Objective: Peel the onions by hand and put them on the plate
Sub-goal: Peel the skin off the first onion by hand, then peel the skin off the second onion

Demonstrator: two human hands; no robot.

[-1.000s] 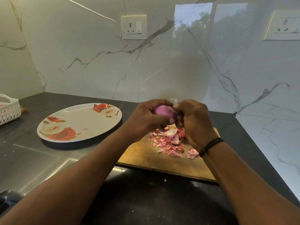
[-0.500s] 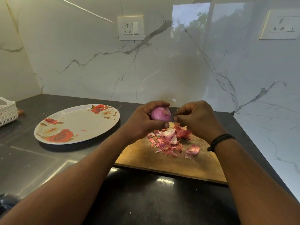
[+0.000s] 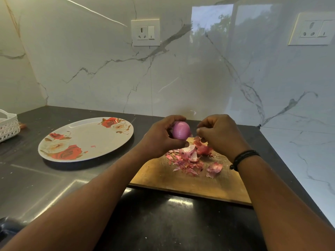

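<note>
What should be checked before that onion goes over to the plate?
1. Onion held firmly in the left hand: ok.
2. Onion fully peeled: the visible side is smooth and pink; the far side cannot tell.
3. Right hand clear of the onion: ok, fingers pinched shut beside it.
4. Plate has room: ok, only a small scrap on it.
5. Peels kept on the cutting board: ok.

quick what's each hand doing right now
left hand: closed on the onion, held above the board
right hand: fingers pinched shut beside the onion; whether they hold peel cannot be told
</note>
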